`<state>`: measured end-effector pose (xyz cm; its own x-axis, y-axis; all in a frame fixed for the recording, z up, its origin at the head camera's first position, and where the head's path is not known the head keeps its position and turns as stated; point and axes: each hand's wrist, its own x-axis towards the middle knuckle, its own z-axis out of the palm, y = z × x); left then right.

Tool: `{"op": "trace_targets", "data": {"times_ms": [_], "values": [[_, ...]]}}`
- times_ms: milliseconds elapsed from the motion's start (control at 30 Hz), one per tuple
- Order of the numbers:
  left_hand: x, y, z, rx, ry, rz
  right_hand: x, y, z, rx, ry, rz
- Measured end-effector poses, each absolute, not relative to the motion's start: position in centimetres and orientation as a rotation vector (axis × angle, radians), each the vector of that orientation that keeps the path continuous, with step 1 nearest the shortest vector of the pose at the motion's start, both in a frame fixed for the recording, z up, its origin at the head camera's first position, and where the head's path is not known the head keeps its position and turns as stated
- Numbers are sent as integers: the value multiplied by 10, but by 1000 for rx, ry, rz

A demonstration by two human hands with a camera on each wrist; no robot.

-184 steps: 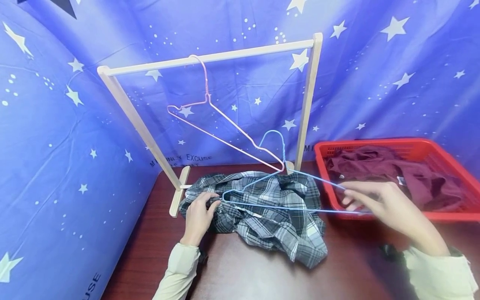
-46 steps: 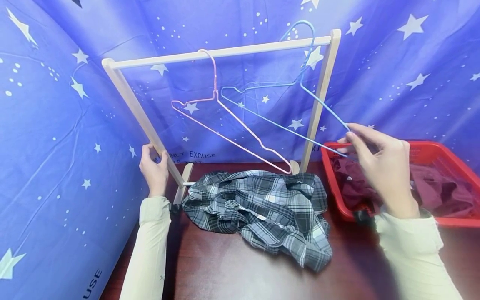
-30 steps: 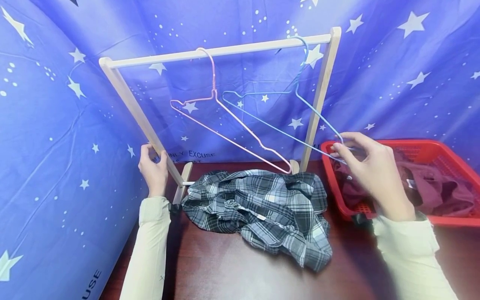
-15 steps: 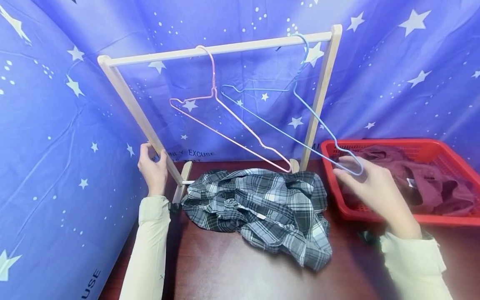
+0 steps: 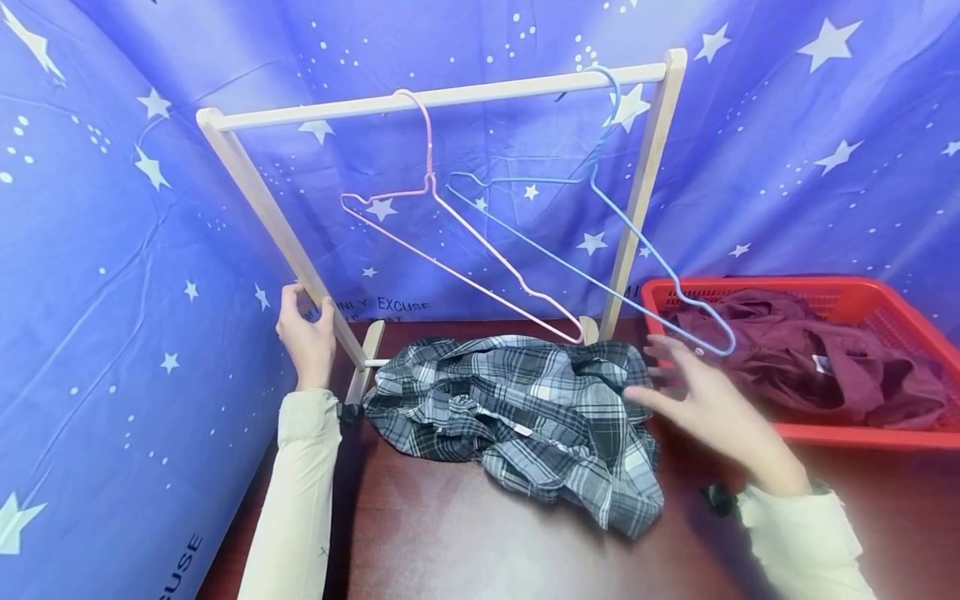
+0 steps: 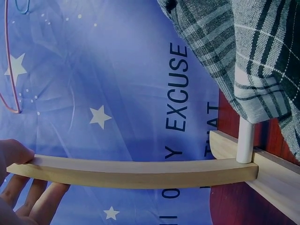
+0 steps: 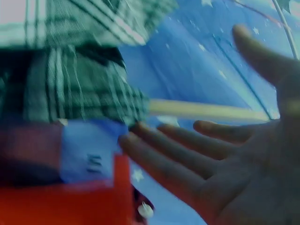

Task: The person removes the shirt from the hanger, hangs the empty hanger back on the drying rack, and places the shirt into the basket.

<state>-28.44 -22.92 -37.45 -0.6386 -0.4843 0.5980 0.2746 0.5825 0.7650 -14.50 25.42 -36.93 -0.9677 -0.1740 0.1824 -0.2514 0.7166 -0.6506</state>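
Observation:
My left hand (image 5: 309,337) grips the left upright of the wooden clothes rack (image 5: 262,200); in the left wrist view thumb and fingers pinch the wooden post (image 6: 136,172) from both sides. With fingers spread and holding nothing, my right hand (image 5: 705,408) is between the plaid shirt and the red basket. A blue hanger (image 5: 637,233) hangs by its hook near the right end of the rail, bare. Left of it hangs a bare pink hanger (image 5: 480,237). The grey-black plaid shirt (image 5: 517,417) lies crumpled on the table at the rack's foot.
A red plastic basket (image 5: 840,435) stands at the right, with a maroon garment (image 5: 832,358) in it. Behind the rack and along the left hangs a blue star-printed curtain (image 5: 480,50). The dark red table (image 5: 450,533) shows in front of the shirt.
The blue hanger came up from over the shirt onto the rail. My right hand let go of it and moved down and left; my left hand went from the shirt to the rack's post.

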Motion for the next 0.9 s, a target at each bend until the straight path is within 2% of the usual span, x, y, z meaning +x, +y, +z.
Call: {"op": "trace_targets", "data": {"times_ms": [433, 567, 900], "values": [[-284, -229, -372, 169, -1967, -1153, -152, 196, -392, 615, -2742, 1104], [-284, -230, -373, 180, -1966, -1158, -157, 181, -393, 713, -2775, 985], [-286, -229, -374, 156, -1960, -1151, -168, 149, -400, 756, -2929, 586]]}}
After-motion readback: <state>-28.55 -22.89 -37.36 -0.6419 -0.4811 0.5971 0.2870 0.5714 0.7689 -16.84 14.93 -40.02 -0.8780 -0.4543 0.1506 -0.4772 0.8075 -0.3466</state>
